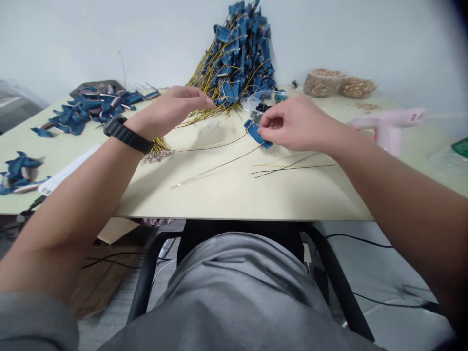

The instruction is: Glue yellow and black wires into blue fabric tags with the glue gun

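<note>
My right hand [296,122] has its fingers curled and its fingertips pinched at the edge of a small curved blue piece [252,130] just above the table. Thin dark wires [223,166] trail from this piece to the left across the tabletop. My left hand [179,108], with a black watch on the wrist, hovers with fingers stretched forward. Its fingertips are in front of a tall heap of blue pieces with yellow and black wires [237,58]; I see nothing held in it. Behind the right fingertips is a clear round tub [252,103] with small black parts.
Loose wires [292,167] lie by my right forearm. A pink glue gun [391,124] and two tubs of small tan bits [323,83] stand on the right. More blue pieces [91,107] lie left, and a wire bundle [158,150] sits under my left wrist.
</note>
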A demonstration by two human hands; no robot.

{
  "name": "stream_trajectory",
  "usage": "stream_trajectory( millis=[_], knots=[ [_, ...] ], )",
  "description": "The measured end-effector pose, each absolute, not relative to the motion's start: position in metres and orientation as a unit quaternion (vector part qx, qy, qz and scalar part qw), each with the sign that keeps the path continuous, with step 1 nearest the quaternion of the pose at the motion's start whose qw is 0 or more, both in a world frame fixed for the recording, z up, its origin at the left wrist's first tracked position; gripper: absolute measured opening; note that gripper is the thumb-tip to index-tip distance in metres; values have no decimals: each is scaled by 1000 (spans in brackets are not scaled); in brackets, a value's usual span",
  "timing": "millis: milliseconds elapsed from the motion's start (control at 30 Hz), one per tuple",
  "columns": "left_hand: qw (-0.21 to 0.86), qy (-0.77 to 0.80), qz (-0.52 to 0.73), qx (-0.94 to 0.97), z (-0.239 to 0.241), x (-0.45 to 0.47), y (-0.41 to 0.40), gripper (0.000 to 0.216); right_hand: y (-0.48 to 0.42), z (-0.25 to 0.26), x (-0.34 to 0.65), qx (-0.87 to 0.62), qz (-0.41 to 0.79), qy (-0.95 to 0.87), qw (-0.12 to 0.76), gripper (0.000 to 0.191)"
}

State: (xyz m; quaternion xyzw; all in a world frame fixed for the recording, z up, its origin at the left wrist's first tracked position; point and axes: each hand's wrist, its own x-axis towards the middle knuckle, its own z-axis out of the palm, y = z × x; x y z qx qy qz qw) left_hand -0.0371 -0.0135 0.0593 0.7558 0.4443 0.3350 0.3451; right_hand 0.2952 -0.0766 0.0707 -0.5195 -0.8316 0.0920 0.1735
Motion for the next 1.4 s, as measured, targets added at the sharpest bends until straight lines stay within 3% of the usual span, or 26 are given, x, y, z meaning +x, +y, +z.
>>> stream_trajectory(
  millis=[167, 333, 533, 633, 833, 967, 1400],
  knots=[
    [353, 437, 299, 771, 54, -37, -25, 44, -77, 81, 297, -476, 63, -865, 146, 13],
    [353, 401, 246, 809, 50, -46, -22, 53, -81, 87, 309, -461, 37, -877, 131, 18],
    [395, 359, 159, 830, 44, -44, -28, 48, -90, 89, 323, -478, 44, -865, 148, 23],
    [434, 354, 169, 811, 38, -31, -37, 51, -92, 88, 319, -490, 45, -858, 146, 24],
    [559, 256, 230, 754, 8, -4, -40, 77, -91, 82, 295, -456, 84, -874, 148, 17],
    [620, 206, 216, 726, -8, 4, -33, 76, -91, 80, 282, -431, 90, -887, 141, 14],
    [621, 226, 241, 711, -6, -1, -33, 84, -97, 83, 267, -450, 159, -859, 185, 8]
  ],
)
